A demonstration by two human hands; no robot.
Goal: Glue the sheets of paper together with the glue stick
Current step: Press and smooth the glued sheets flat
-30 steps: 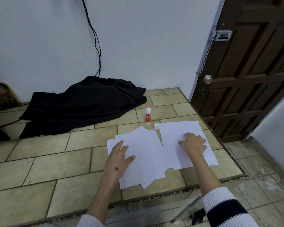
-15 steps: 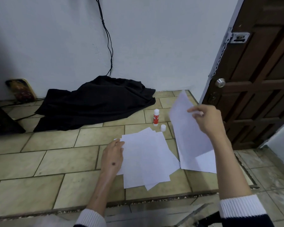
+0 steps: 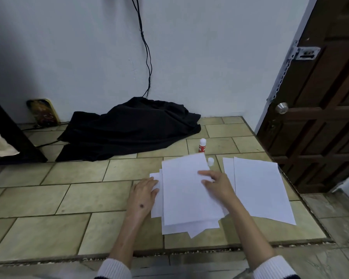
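Two bare forearms in white ribbed cuffs.

Two arms are seen from above, bare from wrist to well up the forearm. The left hand (image 3: 144, 193) is marked by a small dark round spot on its back, near the wrist. No rings, watch or bands are seen on either the left or the right hand (image 3: 218, 183). The left sleeve (image 3: 114, 268) is pushed up and ends in a white cuff of ribbed knit; a dark band is seen just behind the cuff at the bottom edge of the view. The right sleeve (image 3: 272, 267) is finished the same way: white ribbed cuff, dark stripe below it.
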